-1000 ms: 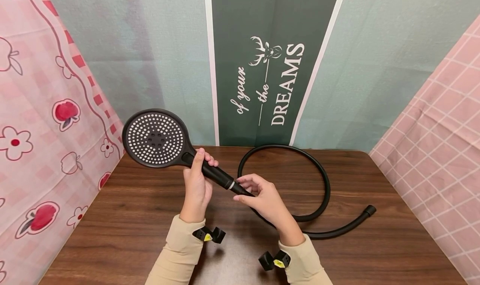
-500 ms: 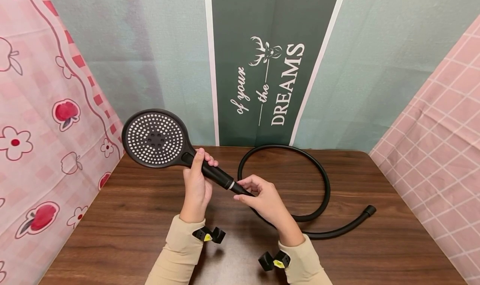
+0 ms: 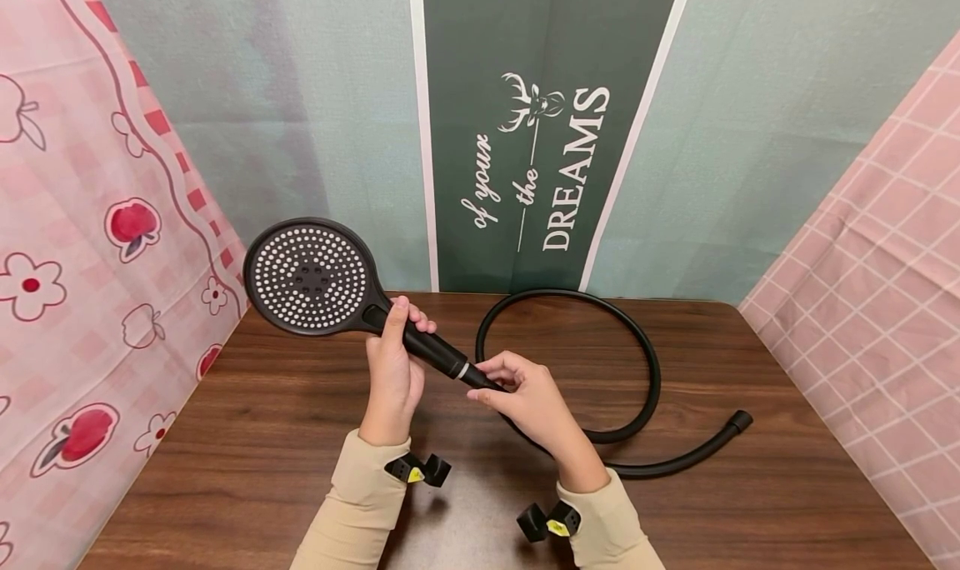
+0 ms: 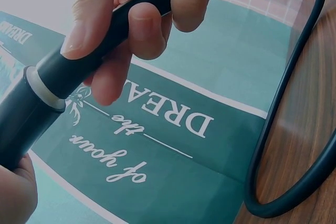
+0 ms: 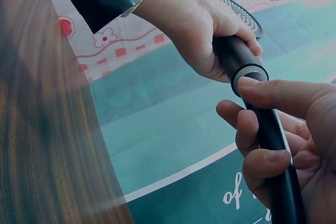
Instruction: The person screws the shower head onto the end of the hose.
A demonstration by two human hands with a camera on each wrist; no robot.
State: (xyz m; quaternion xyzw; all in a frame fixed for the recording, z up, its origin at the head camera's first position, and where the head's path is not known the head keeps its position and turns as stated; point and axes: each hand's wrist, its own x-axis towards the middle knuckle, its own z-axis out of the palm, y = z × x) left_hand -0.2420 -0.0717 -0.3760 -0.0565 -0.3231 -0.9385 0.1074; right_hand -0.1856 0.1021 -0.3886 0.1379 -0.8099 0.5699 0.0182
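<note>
A black shower head (image 3: pixel 311 278) with a round face of white nozzles tilts above the table. My left hand (image 3: pixel 393 370) grips its handle, thumb lying along the front. At the handle's lower end my right hand (image 3: pixel 536 399) pinches the end of a black shower hose (image 3: pixel 655 370) between thumb and fingers. A pale ring (image 4: pixel 44 90) shows at the joint between handle and hose end in the left wrist view. Handle and hose end are in line and meet there; how deep the thread sits is hidden. The right wrist view shows the hose (image 5: pixel 283 198) running down past the curled fingers.
The hose lies in a loop on the brown wooden table (image 3: pixel 247 470); its free end fitting (image 3: pixel 739 422) points to the right. A green cloth (image 3: pixel 551 20) with white lettering hangs behind. Pink patterned cloths stand at left and right. Both wrists carry small black cameras.
Over the last second my right fingers shift very slightly on the hose end. The shower head, left hand and the loop of hose stay where they were.
</note>
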